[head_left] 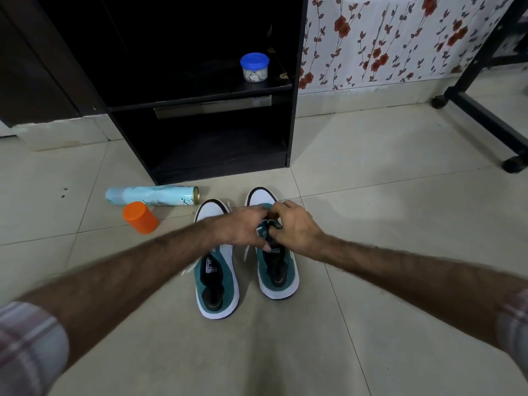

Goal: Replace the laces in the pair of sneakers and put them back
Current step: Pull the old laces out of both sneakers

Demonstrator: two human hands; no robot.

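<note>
Tiled floor [385, 224], beige, floral wallpaper behind. Landmark: right sneaker [278, 270], standing toe-away between the two forearms.

Nearest: plaid sleeves at both lower corners, bare forearms reaching forward. Both hands meet over the right sneaker's lace area. Left hand [243, 227] has fingers curled down onto the tongue and eyelets; right hand [294, 228] is curled opposite it, fingertips pinching something small at the eyelets, probably a lace, but it's hidden under the fingers so can't confirm.

Left sneaker [215, 270] sits just beside the right sneaker, parallel, untouched; white lace ends [190, 268] trail off its outer side.

Progress, judged: early-to-mid. Lacing work is on the right sneaker; left one looks loose, unfinished. Neither is put back yet; probably the black shelf unit [200, 110] beyond the right sneaker's toe.

Further out, left of the sneakers: orange cap [140, 218], then a pale blue spray can [153, 195] lying on its side. On the shelf: a blue-lidded jar [254, 67].

Counts: two sneakers, two hands, one cap, one can, one jar.
</note>
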